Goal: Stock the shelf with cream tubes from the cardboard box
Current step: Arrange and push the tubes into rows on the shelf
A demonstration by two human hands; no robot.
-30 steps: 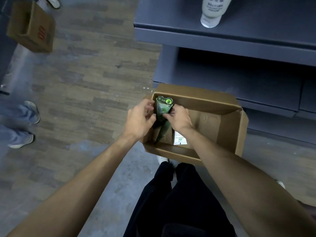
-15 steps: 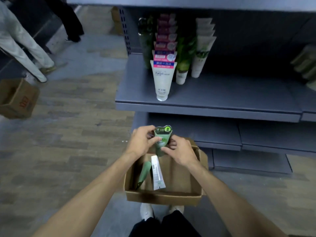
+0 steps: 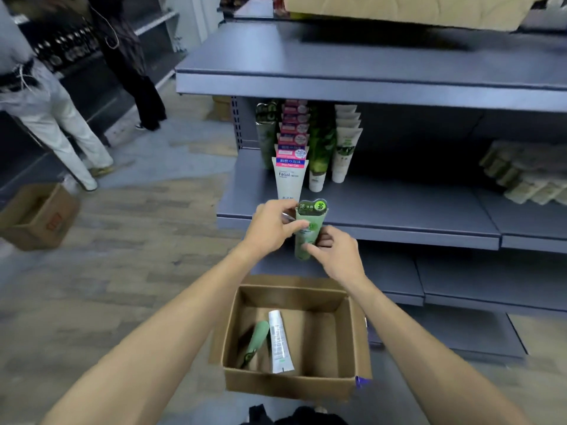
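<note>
I hold a green cream tube (image 3: pixel 309 227) upright in front of the grey shelf (image 3: pixel 383 210). My left hand (image 3: pixel 271 225) pinches its upper part and my right hand (image 3: pixel 336 256) grips its lower part. Below stands the open cardboard box (image 3: pixel 291 384) on the floor, with a green tube (image 3: pixel 256 338) and a white tube (image 3: pixel 279 342) lying inside. On the shelf, rows of tubes (image 3: pixel 290 167) stand upright at the left.
Pale packs (image 3: pixel 521 176) lie at the shelf's right end. A large carton (image 3: pixel 414 7) sits on the top shelf. Another cardboard box (image 3: pixel 36 216) stands on the floor at left, near two standing people (image 3: pixel 61 118). Lower shelves (image 3: pixel 491 277) jut out beside the box.
Both hands lifted the green tube out of the box and up to shelf height. My view rose from the box to the shelves.
</note>
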